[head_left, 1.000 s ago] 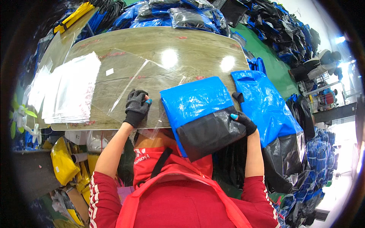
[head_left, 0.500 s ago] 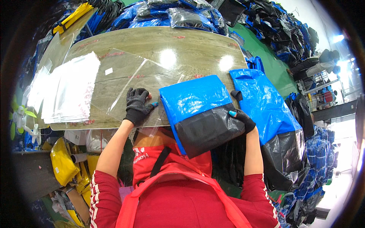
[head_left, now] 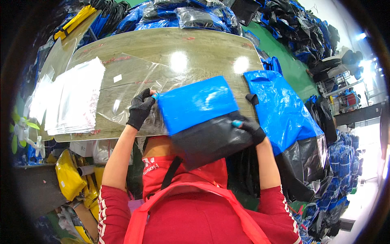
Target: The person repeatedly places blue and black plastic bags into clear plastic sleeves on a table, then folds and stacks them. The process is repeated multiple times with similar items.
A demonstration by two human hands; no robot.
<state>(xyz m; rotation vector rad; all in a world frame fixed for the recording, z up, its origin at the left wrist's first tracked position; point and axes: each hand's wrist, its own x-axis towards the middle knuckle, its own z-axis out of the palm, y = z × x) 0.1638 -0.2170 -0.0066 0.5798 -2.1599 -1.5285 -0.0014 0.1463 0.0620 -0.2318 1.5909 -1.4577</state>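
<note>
My right hand (head_left: 251, 129), in a black fingerless glove with a blue cover on the thumb, grips the right side of a folded blue-and-black tarpaulin bag (head_left: 199, 106). The bag's near part overhangs the table's front edge. At its left edge my left hand (head_left: 142, 106), gloved alike, has its fingers pinched on a clear plastic bag (head_left: 115, 105). That clear bag lies on the table to the left, and its right part is crumpled and lifted beside the folded bag. The palm sides of both hands are hidden.
A stack of clear plastic sleeves (head_left: 75, 97) and a small white label (head_left: 117, 78) lie on the wood-patterned table (head_left: 134, 44). Another blue-and-black bag (head_left: 280, 107) hangs over the right edge. Piled bags (head_left: 203, 18) stand behind; yellow bags (head_left: 69, 175) sit at lower left.
The folded bag has moved left with my right hand. My left hand has lifted slightly and closed in a pinch, and the clear plastic has shifted and crumpled up.
</note>
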